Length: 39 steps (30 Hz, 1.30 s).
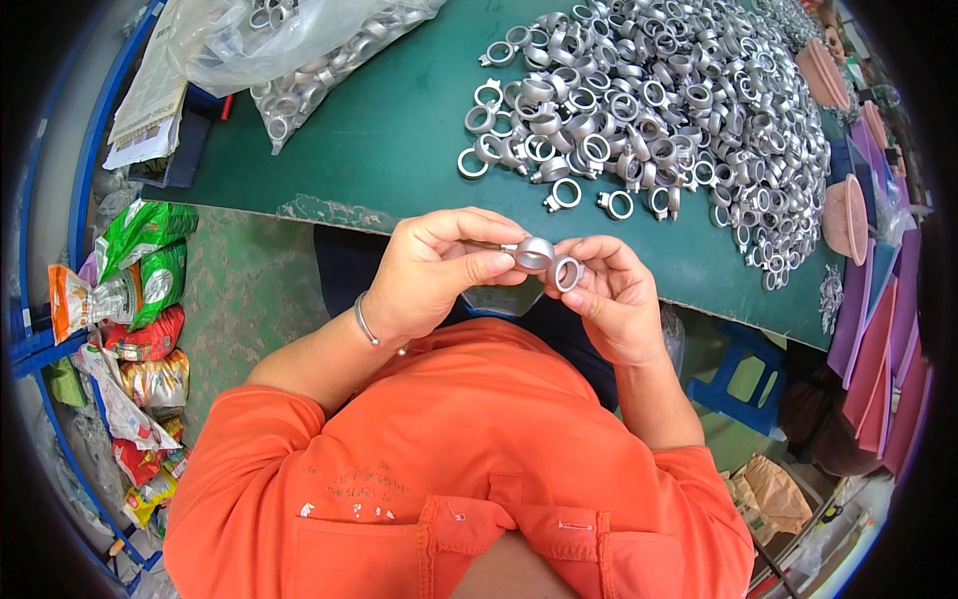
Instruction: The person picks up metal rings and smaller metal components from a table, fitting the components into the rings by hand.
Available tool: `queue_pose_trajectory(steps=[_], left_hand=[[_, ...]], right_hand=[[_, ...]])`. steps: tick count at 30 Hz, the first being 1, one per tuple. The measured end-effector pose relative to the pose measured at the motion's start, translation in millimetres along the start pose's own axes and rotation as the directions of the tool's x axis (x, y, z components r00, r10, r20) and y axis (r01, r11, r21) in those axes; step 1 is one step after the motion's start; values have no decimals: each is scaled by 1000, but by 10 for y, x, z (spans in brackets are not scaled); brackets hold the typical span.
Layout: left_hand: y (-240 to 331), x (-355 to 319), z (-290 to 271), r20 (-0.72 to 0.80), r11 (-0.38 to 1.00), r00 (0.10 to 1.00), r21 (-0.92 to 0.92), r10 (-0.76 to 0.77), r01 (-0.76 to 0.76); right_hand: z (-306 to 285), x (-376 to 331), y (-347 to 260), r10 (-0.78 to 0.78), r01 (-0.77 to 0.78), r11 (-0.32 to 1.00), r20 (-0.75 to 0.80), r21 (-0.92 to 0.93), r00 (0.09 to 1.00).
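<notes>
Between thumb and fingers, my left hand (431, 262) pinches a silver metal ring with a short stem (534, 254). A second metal ring (567, 274), also silver, is in the grip of my right hand (616, 295). The two rings are side by side, close together, just past the near edge of the green table (369, 150). A big heap of similar metal rings (639, 110) spreads over the table beyond my hands. A few loose ones lie at its near border.
A clear plastic bag of rings (329, 80) lies at the far left of the table, beside papers (150, 90). Pink bowls (846, 220) stand along the right edge. A blue stool (743, 379) is under the table. Colourful packages (140, 299) fill a shelf on the left.
</notes>
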<state>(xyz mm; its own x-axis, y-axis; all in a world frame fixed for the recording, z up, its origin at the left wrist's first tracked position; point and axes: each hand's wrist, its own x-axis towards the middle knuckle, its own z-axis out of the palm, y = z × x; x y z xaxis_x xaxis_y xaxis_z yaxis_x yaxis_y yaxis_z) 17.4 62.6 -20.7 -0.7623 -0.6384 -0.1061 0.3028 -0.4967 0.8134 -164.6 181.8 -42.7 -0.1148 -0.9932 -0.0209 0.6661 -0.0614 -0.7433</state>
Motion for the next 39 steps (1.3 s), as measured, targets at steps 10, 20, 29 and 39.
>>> queue_pose_trajectory(steps=[10,20,29,39], left_hand=[[1196,618,-414,170,23,269,807,948,-590],[1292,795,-291,726,-533,340,677,598,-508],[197,433,-241,268,-40,882,961,386,-274],[16,24,-30,511,454,817,681,268,-575]], right_hand=[[15,-60,-78,122,-123,987,-11,-106,992],[118,-82,-129,268,-270,963,-90,-9,959],[146,-68,-9,1,-9,979,-39,-205,999],[167,-130,-12,121,-146,957,-112,-249,986]])
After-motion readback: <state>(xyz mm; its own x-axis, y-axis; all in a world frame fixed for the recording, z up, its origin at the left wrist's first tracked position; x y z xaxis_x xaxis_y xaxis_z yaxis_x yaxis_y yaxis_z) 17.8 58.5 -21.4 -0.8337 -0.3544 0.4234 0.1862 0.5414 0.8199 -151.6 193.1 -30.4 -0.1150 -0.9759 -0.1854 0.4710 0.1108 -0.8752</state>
